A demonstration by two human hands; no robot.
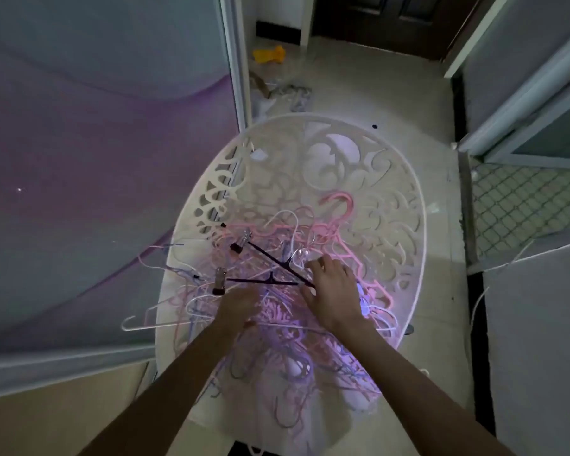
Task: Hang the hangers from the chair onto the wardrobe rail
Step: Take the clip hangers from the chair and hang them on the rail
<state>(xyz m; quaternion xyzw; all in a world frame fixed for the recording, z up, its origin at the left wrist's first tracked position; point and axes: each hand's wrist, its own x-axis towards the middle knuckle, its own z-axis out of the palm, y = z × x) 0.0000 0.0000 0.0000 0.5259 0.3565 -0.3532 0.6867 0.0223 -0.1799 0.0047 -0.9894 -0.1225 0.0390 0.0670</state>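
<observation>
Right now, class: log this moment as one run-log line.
stage: sorting pile | left hand: on tangled hangers, grip unclear | right hand: open over dark clip hanger | chair: loaded | hung: none visible

Both forearms reach up from the lower frame; left hand (236, 306) curled, right hand (334, 291) spread flat.

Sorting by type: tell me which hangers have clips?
The two dark hangers atop the pile; clear clips at their left ends. The pink and white ones show none.
</observation>
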